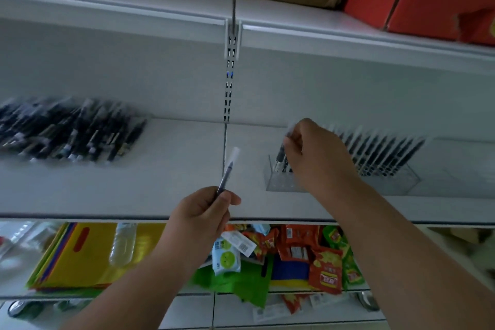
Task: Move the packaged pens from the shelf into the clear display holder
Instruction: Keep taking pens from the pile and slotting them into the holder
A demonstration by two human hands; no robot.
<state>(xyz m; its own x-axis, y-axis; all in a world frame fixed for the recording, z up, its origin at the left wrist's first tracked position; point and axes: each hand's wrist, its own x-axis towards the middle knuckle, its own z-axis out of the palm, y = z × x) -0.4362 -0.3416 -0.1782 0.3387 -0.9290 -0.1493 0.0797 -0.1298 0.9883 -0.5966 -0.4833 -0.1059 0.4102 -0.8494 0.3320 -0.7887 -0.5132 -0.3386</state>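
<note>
while a blurred heap of packaged pens [72, 132] is lying at the far left of the shelf [171, 169], we are pinching one wrapped pen [227, 169] upright in our left hand [201, 211], thumb and fingers clamped on its lower end. farther right, our right hand [313, 153] is gripping another pen [281, 155] at the clear holder [278, 182], where a row of pens [383, 153] is leaning.

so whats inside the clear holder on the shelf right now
A row of packaged pens leans in the clear display holder. At its left end the right hand pinches another pen going in. The hand covers the slots between.
</note>
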